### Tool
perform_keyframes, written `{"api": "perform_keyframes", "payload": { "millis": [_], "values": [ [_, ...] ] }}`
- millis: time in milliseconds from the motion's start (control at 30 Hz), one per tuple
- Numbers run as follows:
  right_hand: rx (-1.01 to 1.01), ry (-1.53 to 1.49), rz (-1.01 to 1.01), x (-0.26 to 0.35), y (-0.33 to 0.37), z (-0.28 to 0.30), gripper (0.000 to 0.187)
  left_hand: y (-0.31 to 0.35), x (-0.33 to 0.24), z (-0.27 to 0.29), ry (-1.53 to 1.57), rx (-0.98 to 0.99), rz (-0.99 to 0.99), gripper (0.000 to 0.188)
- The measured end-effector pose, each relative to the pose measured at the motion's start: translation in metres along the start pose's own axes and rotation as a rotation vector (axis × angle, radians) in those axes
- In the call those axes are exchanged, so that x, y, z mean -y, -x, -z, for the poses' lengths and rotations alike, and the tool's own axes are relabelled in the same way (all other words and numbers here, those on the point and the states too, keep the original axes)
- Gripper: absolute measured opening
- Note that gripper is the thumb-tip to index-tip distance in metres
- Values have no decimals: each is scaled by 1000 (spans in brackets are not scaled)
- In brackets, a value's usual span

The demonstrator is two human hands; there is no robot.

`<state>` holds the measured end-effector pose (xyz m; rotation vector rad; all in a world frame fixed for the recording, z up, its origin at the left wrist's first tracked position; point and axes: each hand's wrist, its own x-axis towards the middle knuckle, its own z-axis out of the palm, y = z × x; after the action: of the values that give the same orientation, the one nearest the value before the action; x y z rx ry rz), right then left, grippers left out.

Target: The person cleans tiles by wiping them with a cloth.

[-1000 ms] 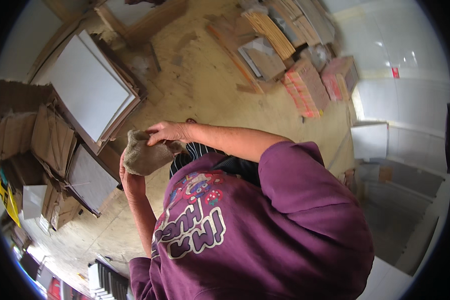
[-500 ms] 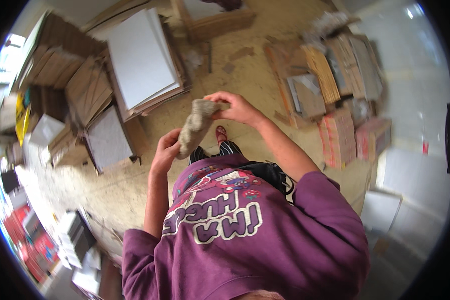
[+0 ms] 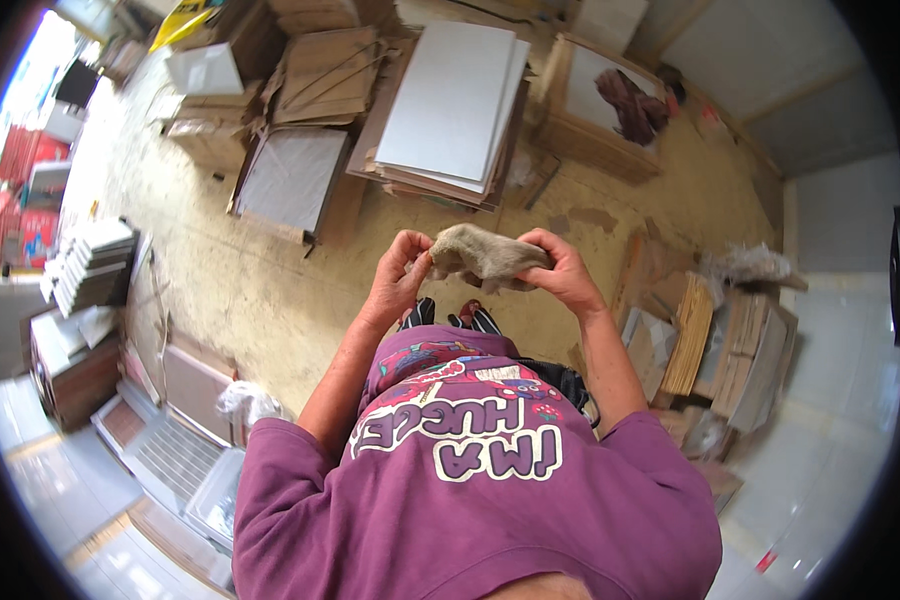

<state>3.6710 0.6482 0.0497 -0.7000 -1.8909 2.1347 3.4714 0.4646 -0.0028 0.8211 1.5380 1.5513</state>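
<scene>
Tan fabric (image 3: 485,255) was on a slant, now it's pretty much straight across between left hand (image 3: 402,275) and right hand (image 3: 567,275), which are about level now. View swung too: white boards (image 3: 445,100) were off past the left, now they're straight beyond both. Dark red cloth (image 3: 632,108) has come fully into view, beyond the right.

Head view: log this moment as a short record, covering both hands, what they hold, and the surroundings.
Left hand: grips one end of the beige fabric
Right hand: grips the other end
Fabric state: bunched, held up in front of the body
Clothing: purple shirt with a print
Ahead: stacked white panels
Ahead, right: dark red cloth on a wood-sided, white-topped block
Underfoot: yellowish floor
</scene>
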Motion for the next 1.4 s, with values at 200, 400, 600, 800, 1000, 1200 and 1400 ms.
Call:
{"api": "perform_keyframes", "payload": {
  "millis": [200,400,600,800,1000,1200,1400],
  "values": [
    [66,356,33,-33,-30,6,20,29,9,9,-220,-232,-39,10],
    [216,95,-108,-18,-37,-23,19,63,17,18,431,-213,111,14],
    [393,-14,-182,14,-38,-72,23,92,-10,20,586,-203,167,51],
    [467,-149,-277,12,-42,-119,23,130,-27,53,679,-306,44,36],
    [491,-88,-298,-2,-55,-166,15,186,-29,95,591,-503,58,31],
    [634,-8,-282,-16,-72,-215,19,225,-23,118,452,-691,-136,30],
    [806,-6,-281,-4,-79,-261,29,264,-10,117,356,-886,-186,28]
  ]
}}
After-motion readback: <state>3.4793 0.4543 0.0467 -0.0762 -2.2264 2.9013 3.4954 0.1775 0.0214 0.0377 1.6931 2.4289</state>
